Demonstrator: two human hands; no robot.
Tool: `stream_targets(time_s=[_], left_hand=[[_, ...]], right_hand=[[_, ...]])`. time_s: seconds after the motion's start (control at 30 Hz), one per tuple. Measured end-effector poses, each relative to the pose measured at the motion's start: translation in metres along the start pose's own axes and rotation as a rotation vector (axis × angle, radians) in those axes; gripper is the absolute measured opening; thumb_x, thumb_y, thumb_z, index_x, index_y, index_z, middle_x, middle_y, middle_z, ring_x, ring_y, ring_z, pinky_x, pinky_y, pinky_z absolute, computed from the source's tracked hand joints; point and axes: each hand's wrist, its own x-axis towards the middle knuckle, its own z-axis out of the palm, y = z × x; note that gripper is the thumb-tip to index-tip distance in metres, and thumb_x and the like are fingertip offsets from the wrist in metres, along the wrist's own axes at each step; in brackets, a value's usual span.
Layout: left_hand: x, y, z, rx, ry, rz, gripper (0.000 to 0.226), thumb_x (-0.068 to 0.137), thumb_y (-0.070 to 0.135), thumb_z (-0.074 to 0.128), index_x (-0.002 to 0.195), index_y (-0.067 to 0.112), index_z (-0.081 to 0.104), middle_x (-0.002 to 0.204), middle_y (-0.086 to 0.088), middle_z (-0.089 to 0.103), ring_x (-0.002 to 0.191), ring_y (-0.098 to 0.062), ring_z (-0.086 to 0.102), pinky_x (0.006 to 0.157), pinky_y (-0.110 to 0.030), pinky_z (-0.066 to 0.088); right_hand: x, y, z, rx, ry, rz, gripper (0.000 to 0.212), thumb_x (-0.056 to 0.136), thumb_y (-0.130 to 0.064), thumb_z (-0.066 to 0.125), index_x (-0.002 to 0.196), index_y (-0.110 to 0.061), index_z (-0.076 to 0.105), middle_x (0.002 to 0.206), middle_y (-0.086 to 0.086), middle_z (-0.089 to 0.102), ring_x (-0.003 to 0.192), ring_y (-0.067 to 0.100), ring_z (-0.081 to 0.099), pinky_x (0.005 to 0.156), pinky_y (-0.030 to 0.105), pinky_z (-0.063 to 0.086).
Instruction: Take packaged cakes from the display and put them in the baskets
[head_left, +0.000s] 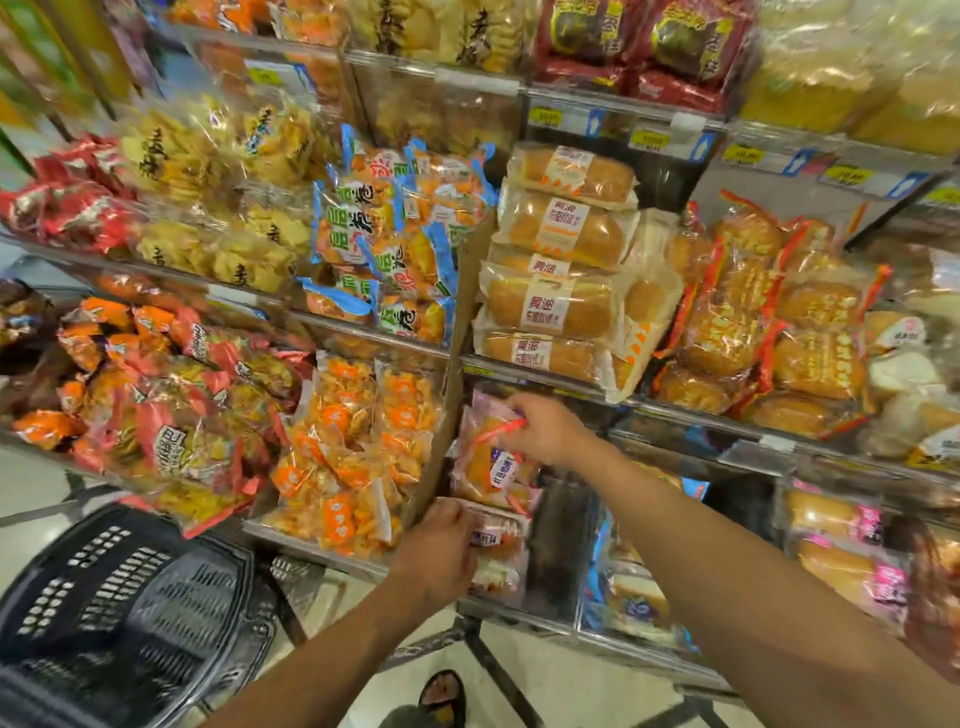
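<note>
Facing a tiered shop display (649, 410), crowding the view with bagged snacks and wrapped bread loaves (556, 304). Standing on pale glossy floor (550, 670), showing below the bottom shelf.

Reaching with both hands into the lower middle compartment, just right of a tilted cardboard divider (456, 364). Pinching, with the right hand (543, 431), the red-edged top seam of a clear packaged cake (485, 462) lying on the stack there. Gripping, with the curled fingers of the left hand (441, 545), the near edge of a second cake packet (496, 543) just beneath.

Showing a black slotted basket (130, 597) low at the left, mouth upward, well apart from both hands. Leaving open floor between the basket rim and the shelf front. Showing a sandalled foot (441, 693) at the bottom edge, near the display's dark leg (498, 670).
</note>
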Motion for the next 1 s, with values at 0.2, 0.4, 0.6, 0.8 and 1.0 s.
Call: stream_targets(time_s=[0.2,0.4,0.6,0.8,1.0], left_hand=[[0.003,-0.005,0.002,0.023,-0.028,0.042,0.048,0.097,0.027,0.049,0.145,0.024,0.047,0.150,-0.003,0.038,0.143,-0.025,0.034,0.108,-0.040,0.048],[0.003,-0.011,0.007,0.055,-0.033,0.067,0.050,0.096,0.027,0.049,0.145,0.025,0.046,0.149,0.000,0.040,0.140,-0.022,0.037,0.101,-0.044,0.053],[0.002,-0.014,0.008,0.054,-0.026,0.096,0.051,0.095,0.028,0.049,0.146,0.026,0.045,0.147,0.001,0.040,0.139,-0.020,0.037,0.102,-0.042,0.053],[0.004,-0.017,0.009,0.055,-0.024,0.127,0.050,0.095,0.029,0.047,0.145,0.023,0.047,0.144,-0.001,0.042,0.138,-0.021,0.038,0.106,-0.040,0.050],[0.002,-0.019,0.006,0.070,-0.023,0.162,0.051,0.098,0.032,0.048,0.148,0.022,0.045,0.149,-0.002,0.042,0.140,-0.022,0.037,0.111,-0.036,0.045]], right_hand=[[-0.017,0.027,0.017,0.354,0.187,0.173,0.034,0.083,-0.041,0.083,0.104,-0.018,0.068,0.096,-0.005,0.070,0.086,0.011,0.064,0.071,0.029,0.045],[-0.049,0.048,0.069,0.568,0.143,0.340,0.028,0.086,-0.029,0.082,0.103,-0.025,0.059,0.101,-0.005,0.073,0.089,0.009,0.070,0.073,0.018,0.053],[-0.055,0.054,0.069,0.576,0.207,0.333,0.025,0.087,-0.018,0.080,0.105,-0.022,0.062,0.102,-0.008,0.070,0.095,0.015,0.070,0.080,0.032,0.059],[-0.045,0.042,0.083,0.557,0.126,0.376,0.036,0.085,-0.027,0.082,0.111,-0.026,0.058,0.099,-0.005,0.067,0.092,0.017,0.068,0.083,0.038,0.060],[-0.050,0.038,0.072,0.497,0.151,0.356,0.045,0.085,-0.031,0.082,0.118,-0.027,0.052,0.106,-0.006,0.066,0.090,0.010,0.068,0.075,0.028,0.057]])
